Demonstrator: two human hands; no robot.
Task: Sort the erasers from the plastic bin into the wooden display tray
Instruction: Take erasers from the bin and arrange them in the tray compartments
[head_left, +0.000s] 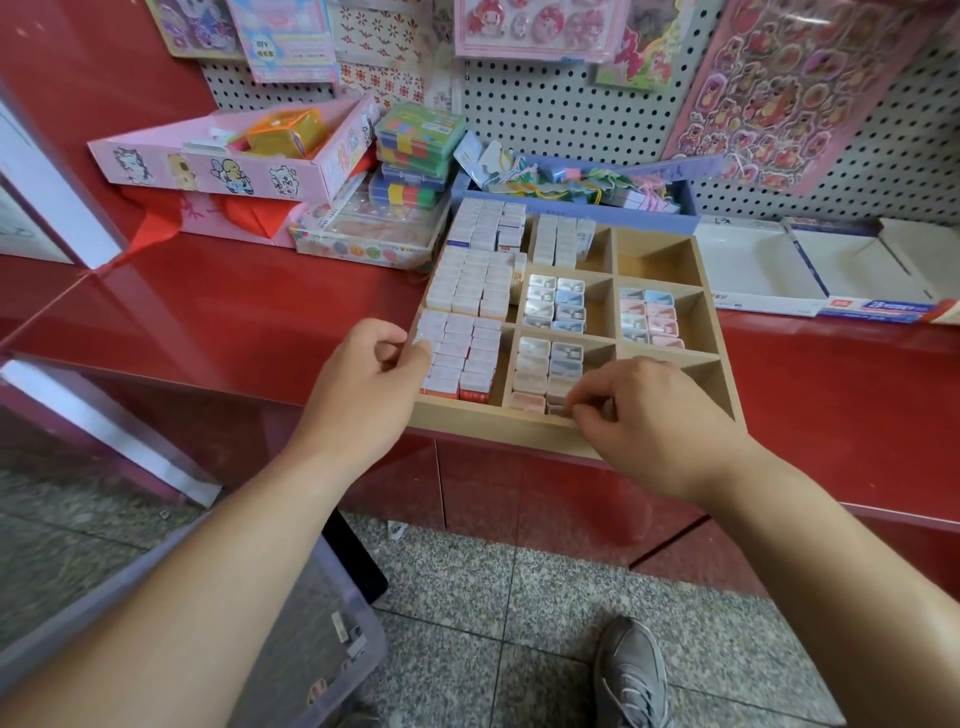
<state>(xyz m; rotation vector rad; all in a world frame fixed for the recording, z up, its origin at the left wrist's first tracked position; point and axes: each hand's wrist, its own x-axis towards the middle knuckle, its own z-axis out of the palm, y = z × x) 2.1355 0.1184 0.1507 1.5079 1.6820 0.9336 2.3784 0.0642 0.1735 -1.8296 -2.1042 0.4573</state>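
1. The wooden display tray (493, 431) sits on the red worktop (234, 312), and its near edge seems to overhang. The plastic bin (311, 623) stands on the floor below the tray's near-left corner, with a few small items (338, 626) showing inside.
2. The left hand (369, 379) curls round the tray's near-left wall. I judge this a sensible steadying grip, given the overhang.
3. The right hand (649, 415) pinches a small eraser (558, 410) in the tray's near-middle compartment. Seat it flush against its neighbours, same face up, then release.
4. The only writing I can read is "DIY" on a card (270, 44) hung well behind the tray. The eraser wrappers and the blue-and-red box (878, 312) right of the tray are too small to read.
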